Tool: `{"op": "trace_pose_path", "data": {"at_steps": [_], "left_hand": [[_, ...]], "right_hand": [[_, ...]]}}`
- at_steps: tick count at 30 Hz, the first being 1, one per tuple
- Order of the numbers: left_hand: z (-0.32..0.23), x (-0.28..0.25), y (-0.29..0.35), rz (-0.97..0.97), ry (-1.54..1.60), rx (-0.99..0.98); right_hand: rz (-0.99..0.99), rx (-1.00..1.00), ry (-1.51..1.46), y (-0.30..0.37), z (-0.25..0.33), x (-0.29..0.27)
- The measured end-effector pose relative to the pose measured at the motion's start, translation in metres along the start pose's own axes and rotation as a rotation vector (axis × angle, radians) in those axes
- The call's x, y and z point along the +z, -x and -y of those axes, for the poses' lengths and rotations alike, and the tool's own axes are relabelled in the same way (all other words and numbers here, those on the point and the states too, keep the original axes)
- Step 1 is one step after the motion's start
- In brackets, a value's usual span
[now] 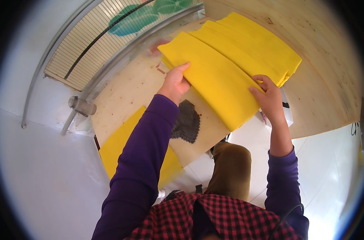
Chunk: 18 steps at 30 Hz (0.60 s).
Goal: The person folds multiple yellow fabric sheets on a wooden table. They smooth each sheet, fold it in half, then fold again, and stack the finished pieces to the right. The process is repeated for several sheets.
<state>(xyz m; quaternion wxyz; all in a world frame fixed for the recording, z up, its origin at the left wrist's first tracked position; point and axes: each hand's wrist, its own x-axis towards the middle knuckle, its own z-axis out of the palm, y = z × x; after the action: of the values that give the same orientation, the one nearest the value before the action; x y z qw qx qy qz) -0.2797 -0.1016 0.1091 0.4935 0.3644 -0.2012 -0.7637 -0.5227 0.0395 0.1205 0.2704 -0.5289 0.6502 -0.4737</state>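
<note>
A folded yellow cloth point(218, 76) is stretched between my two hands over the wooden tabletop point(130, 88). My left hand point(178, 83) grips its left edge, thumb on top and the other fingers partly hidden below. At its right end my right hand point(268, 98) pinches the edge with bent fingers. Directly behind lie more folded yellow cloths point(250, 44), overlapping in a fanned pile. A dark grey cloth scrap point(186, 122) with zigzag edges rests on the table, nearer to me. Another flat yellow piece point(120, 148) lies at the near left, partly covered by my left forearm.
A clear cylindrical bottle point(84, 106) is at the table's left edge. Beyond stands a slatted mat point(98, 44) with green leaf shapes. A wooden panel point(322, 72) rises at the right, and a white object point(286, 108) shows beside my right wrist. White tiles point(310, 168) cover the floor.
</note>
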Motion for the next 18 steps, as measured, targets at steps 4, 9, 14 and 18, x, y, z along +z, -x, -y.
{"op": "trace_pose_path", "data": {"at_steps": [4, 9, 14, 18], "left_hand": [[0.0015, -0.0005, 0.0032, -0.009, 0.021, 0.014], [0.0016, -0.0018, 0.0052, -0.022, -0.012, 0.053], [-0.0016, -0.0018, -0.0003, -0.063, -0.103, 0.154], [-0.0047, -0.0028, -0.0021, -0.107, -0.241, 0.265]], "right_hand": [[0.019, -0.009, -0.036, -0.0001, -0.0027, -0.0013], [-0.006, -0.034, 0.024, -0.0037, -0.0032, 0.0002], [-0.029, -0.03, 0.037, -0.0066, -0.0063, 0.0023], [-0.048, -0.032, 0.084, -0.0055, -0.0098, 0.004]]}}
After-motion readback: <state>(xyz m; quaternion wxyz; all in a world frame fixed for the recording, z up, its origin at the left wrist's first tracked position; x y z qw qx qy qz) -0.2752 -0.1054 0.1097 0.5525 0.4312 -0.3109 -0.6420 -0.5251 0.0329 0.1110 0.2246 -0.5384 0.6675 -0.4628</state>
